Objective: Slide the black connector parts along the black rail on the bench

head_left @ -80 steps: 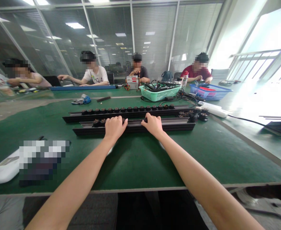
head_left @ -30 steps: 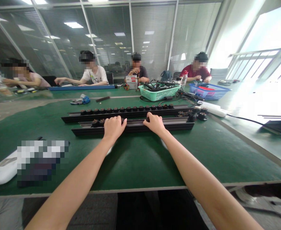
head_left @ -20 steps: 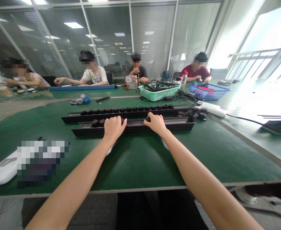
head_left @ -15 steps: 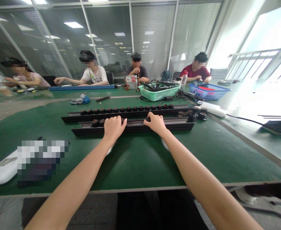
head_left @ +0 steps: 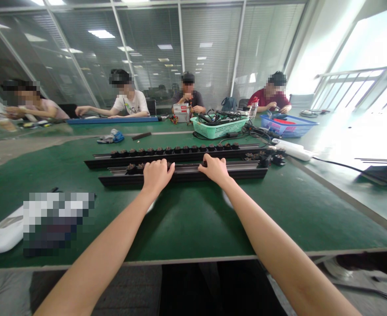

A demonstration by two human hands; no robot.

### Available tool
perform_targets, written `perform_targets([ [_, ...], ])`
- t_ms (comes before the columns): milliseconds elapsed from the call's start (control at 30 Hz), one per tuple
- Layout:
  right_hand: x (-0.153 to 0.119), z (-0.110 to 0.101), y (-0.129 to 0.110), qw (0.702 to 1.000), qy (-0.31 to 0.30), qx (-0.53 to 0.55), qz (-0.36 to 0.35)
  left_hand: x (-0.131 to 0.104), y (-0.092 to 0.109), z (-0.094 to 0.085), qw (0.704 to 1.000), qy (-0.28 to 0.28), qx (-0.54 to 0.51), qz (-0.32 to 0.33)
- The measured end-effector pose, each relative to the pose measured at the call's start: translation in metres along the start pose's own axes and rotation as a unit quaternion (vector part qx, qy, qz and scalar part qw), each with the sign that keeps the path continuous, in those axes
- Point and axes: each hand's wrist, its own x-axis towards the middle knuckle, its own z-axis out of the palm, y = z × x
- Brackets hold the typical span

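Observation:
A long black rail (head_left: pixel 246 174) lies crosswise on the green table in front of me. My left hand (head_left: pixel 157 176) is closed over its left half, fingers curled over the far side and thumb toward the right; its fingertips are hidden. On the right half, my right hand (head_left: pixel 215 170) pinches a small black module (head_left: pixel 204 163), mostly covered by the fingers, at the rail's channel. Other small black modules (head_left: pixel 131 168) sit in the channel left of my left hand. Behind lies a second black rail (head_left: pixel 92 164) carrying a row of similar modules (head_left: pixel 168 150).
Loose black modules (head_left: pixel 278 158) lie at the rails' right end, near a white power strip (head_left: pixel 294 150). Farther back stand a green basket (head_left: pixel 218 130) of cables and a blue basket (head_left: pixel 288 127). Blue-grey gloves (head_left: pixel 111 136) lie behind the rails. Several people sit across the table.
Both hands keep almost the same place on the near rail; my right hand has shifted very slightly. The rails have not visibly moved.

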Motion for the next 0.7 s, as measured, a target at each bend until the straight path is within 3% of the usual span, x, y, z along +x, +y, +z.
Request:
perform_targets([
  [700,-0.0016,-0.0052,0.0008,0.999,-0.019,-0.028,0.027,0.0006,0.0001,0.0,1.0,-0.004,0.0,-0.003],
])
